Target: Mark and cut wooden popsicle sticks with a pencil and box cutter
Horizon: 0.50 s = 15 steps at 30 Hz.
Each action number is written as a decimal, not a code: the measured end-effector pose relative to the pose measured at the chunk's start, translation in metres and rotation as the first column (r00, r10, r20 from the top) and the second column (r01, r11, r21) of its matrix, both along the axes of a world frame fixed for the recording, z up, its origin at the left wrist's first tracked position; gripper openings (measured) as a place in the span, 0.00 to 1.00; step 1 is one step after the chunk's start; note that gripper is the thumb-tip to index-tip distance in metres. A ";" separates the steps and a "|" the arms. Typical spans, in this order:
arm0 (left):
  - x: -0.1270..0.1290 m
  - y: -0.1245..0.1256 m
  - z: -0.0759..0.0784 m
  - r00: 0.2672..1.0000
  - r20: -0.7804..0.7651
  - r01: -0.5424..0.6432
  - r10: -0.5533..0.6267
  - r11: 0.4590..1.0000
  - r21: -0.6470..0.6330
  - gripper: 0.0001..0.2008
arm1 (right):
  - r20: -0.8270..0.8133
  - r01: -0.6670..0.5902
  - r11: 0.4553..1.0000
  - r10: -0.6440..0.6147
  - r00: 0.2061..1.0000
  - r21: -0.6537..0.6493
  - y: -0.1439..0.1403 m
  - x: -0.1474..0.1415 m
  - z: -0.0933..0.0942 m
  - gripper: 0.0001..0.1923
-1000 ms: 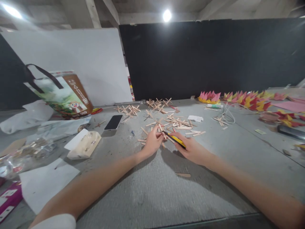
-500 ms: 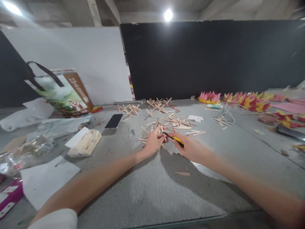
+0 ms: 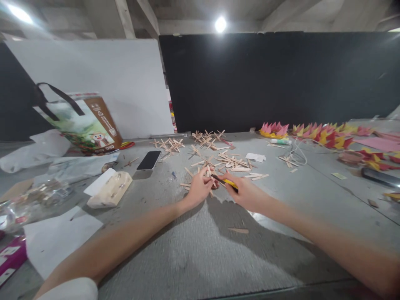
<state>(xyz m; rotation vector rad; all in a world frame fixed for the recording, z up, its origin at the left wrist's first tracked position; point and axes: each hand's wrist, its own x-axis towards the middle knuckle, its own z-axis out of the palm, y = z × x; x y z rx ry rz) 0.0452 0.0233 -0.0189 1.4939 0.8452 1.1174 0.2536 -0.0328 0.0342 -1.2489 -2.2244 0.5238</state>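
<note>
The grey desk (image 3: 200, 250) runs wide across the view, backed by a black panel (image 3: 281, 79) and a white board (image 3: 93, 79). At the far left a printed shopping bag (image 3: 83, 123) with a dark strap leans over, with crumpled clear plastic (image 3: 37, 196) and a white sheet of paper (image 3: 59, 237) nearer the front edge. Along the far right lies a row of folded pink, red and yellow paper shapes (image 3: 315, 132). A scatter of wooden craft sticks (image 3: 228, 160) spreads over the middle of the desk, some already crossed into small stars further back. A pale tissue pack (image 3: 109, 188) sits left of centre, and a black phone (image 3: 149, 160) lies flat behind it.

Both of the person's arms reach in toward the near edge of the stick scatter. The left hand (image 3: 197, 189) rests on the desk with its fingers pinched together on a wooden stick (image 3: 208, 171). Just beside it, the right hand (image 3: 246, 193) has its fingers clamped on a yellow-and-black utility knife (image 3: 227, 182), whose tip points at that stick. One loose stick piece (image 3: 238, 230) lies alone nearer the person.
</note>
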 end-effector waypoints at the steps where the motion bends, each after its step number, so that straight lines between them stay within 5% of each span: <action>1: 0.000 0.000 0.000 1.000 -0.003 -0.002 0.002 1.000 0.000 0.22 | 0.006 -0.015 1.000 0.015 1.000 0.002 0.003 0.000 0.009 0.18; 5: -0.001 0.000 0.000 1.000 0.000 -0.010 0.010 1.000 -0.006 0.22 | -0.006 -0.049 0.999 0.049 0.999 0.022 0.009 0.000 0.023 0.16; 11: -0.002 0.001 -0.003 1.000 0.011 0.006 -0.006 1.000 0.001 0.24 | -0.075 0.017 1.000 -0.016 0.997 0.011 -0.006 0.002 -0.030 0.24; 15: -0.001 -0.001 -0.002 1.000 -0.017 -0.006 0.006 0.999 0.033 0.21 | -0.023 0.019 1.000 -0.019 1.000 0.019 -0.006 0.002 -0.019 0.23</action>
